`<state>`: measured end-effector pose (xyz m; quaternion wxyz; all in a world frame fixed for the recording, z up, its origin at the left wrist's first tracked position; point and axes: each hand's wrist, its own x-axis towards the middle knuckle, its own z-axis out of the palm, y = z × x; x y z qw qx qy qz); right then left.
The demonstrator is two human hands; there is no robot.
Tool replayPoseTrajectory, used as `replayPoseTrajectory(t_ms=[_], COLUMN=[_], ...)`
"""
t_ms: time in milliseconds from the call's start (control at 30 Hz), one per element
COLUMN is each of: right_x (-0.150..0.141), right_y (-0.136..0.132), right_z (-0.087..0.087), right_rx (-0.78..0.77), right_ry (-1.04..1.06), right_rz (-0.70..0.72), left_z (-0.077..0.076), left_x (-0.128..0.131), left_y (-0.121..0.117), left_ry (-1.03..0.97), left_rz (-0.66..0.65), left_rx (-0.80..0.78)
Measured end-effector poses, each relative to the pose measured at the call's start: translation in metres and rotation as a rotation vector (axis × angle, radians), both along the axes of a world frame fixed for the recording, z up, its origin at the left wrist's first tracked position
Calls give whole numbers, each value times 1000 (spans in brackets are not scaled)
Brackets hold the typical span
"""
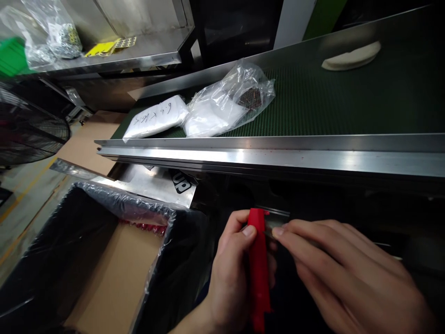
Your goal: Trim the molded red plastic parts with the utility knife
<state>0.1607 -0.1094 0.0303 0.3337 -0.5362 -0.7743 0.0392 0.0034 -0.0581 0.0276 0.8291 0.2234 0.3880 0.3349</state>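
Note:
My left hand [231, 273] is closed round a long red plastic piece [259, 269], which stands nearly upright in front of the conveyor's steel edge. My right hand [342, 269] reaches in from the right, its fingertips pinched on a small thin metal part [269, 233] that touches the red piece near its top. Both hands are below the conveyor rail, over a dark area.
A green conveyor belt [330, 102] carries a clear plastic bag [231, 99], a white packet with handwriting [155, 118] and a pale flat piece [351, 56]. A cardboard box lined with plastic [114, 278] sits at lower left. A steel table [146, 48] and a fan [28, 125] stand behind.

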Motion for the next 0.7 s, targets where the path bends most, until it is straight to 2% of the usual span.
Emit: replayPoseTrajectory(t_ms=[400, 700], right_x=[-9, -9], right_y=[-16, -33], right_z=[-3, -10], right_rx=[-8, 16], right_ry=[-19, -90], right_rz=[6, 63], left_z=[10, 9], left_x=[3, 5], left_y=[11, 20], left_ry=[36, 15], left_rz=[11, 33], left_rx=[37, 115])
